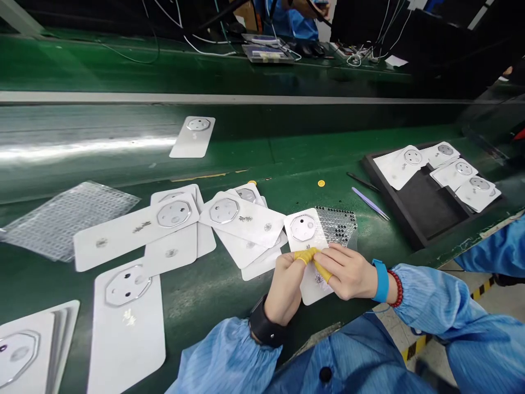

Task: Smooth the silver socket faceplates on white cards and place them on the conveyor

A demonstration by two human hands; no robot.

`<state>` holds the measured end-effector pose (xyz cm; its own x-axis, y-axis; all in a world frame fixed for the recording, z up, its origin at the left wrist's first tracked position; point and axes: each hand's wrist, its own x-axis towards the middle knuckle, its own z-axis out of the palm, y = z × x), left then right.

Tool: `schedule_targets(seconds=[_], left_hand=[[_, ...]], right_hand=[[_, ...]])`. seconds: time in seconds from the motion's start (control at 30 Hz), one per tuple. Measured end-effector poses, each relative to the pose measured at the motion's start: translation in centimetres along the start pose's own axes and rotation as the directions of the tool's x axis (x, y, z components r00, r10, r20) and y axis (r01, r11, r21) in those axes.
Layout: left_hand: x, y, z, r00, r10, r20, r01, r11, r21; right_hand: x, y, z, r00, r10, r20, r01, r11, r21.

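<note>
Seen from the middle of the view, a green conveyor belt (246, 158) runs across, with a lone white card (193, 137) lying on it at twelve o'clock. A clear dimpled plastic sheet (68, 221) sits at nine. At two o'clock, a black foam tray (388, 200) holds four white cards (445, 169) (one hangs over its edge), beside a pale blue stylus (371, 203) and a small yellow disc (321, 183). Beyond, a co-worker's blue sleeve (287, 19) rises behind a flat electronic device (267, 53) and white cables (369, 54).

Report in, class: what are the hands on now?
Left hand, right hand gripping white card. Yellow finger cots on. Studded clear sheet behind card.
</note>
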<state>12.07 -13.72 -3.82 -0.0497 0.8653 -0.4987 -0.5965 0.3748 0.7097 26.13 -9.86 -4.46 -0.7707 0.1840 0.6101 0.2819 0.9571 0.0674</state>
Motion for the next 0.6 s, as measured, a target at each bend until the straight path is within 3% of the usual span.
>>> schedule_targets(seconds=[0.33, 0.4, 0.5, 0.6], left_hand=[[0.5, -0.5, -0.4, 0.999, 0.048, 0.013, -0.049, 0.997, 0.064], [0.6, -0.5, -0.4, 0.998, 0.067, 0.006, -0.068, 0.994, 0.088], [0.7, -0.6, -0.4, 0.996, 0.091, -0.009, -0.089, 0.988, 0.128], [0.7, -0.7, -0.4, 0.997, 0.074, 0.002, -0.072, 0.975, 0.209]], right_hand=[[0.8, 2.3, -0.2, 0.983, -0.167, 0.082, 0.162, 0.984, 0.070], [0.9, 2.4, -0.1, 0.984, -0.148, 0.104, 0.139, 0.986, 0.094], [0.4, 2.6, -0.1, 0.985, -0.006, 0.172, -0.048, 0.949, 0.311], [-1.1, 2.8, -0.5, 0.926, 0.258, 0.276, -0.372, 0.750, 0.547]])
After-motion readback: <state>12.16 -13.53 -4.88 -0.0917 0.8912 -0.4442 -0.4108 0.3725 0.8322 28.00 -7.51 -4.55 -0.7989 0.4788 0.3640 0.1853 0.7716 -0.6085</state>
